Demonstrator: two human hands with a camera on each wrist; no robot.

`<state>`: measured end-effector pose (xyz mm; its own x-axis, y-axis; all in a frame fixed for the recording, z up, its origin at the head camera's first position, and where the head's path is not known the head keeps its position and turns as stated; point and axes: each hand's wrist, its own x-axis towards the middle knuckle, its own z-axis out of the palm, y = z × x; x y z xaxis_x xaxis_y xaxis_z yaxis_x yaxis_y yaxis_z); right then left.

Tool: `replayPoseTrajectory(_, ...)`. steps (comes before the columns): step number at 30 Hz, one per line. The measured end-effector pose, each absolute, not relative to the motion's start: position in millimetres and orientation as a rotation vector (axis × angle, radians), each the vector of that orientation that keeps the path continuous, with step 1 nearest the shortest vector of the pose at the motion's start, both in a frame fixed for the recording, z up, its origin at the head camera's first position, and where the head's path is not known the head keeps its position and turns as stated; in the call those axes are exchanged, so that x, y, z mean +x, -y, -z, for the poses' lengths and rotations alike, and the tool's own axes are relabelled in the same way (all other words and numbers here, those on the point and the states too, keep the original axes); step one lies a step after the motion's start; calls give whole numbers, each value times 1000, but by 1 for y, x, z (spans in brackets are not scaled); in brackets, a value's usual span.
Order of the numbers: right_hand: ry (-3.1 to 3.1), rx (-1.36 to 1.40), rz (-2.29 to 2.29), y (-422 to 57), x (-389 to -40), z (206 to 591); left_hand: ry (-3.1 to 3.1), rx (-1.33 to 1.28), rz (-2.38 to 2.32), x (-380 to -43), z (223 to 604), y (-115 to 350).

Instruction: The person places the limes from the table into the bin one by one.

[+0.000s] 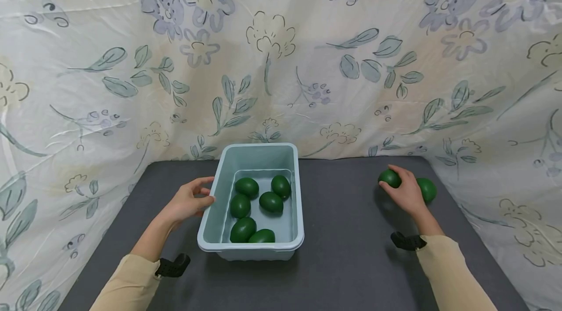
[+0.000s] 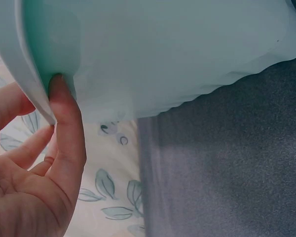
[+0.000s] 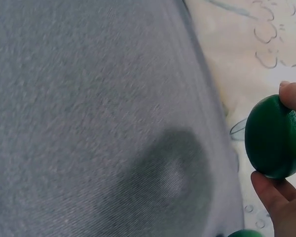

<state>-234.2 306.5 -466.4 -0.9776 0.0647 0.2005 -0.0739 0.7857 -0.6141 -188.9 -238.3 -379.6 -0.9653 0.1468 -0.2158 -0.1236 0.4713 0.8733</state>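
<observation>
A pale blue-green plastic tub [image 1: 255,247] stands left of centre, with several glossy dark green, avocado-like fruits [image 1: 270,202] lying in it. My left hand [image 1: 190,202] is at its left side; in the left wrist view the fingers [image 2: 68,123] pinch the rim [image 2: 19,54]. Over at the far right, my right hand [image 1: 408,194] holds one green avocado-like fruit [image 1: 390,178] between thumb and fingertips. The right wrist view shows this held fruit [image 3: 269,138] above the table, with a shadow beneath. Another green fruit [image 1: 426,190] is just right of that hand, partly hidden by it.
A dark grey cloth-covered table [image 1: 342,233] lies under everything. Behind and along both sides hangs a floral curtain [image 1: 307,57], meeting the table's edges. Dark wrist straps [image 1: 173,266] sit at both cuffs.
</observation>
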Motion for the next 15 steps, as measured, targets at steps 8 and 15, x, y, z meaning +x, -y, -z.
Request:
replayPoseTrajectory(8, 2731, 62, -971, -292, -233, 448, -2459, 25, -1495, -188, 380, 239)
replayPoseTrajectory(15, 2701, 122, -962, -283, -237, 439, -2463, 30, -1485, -188, 379, 238)
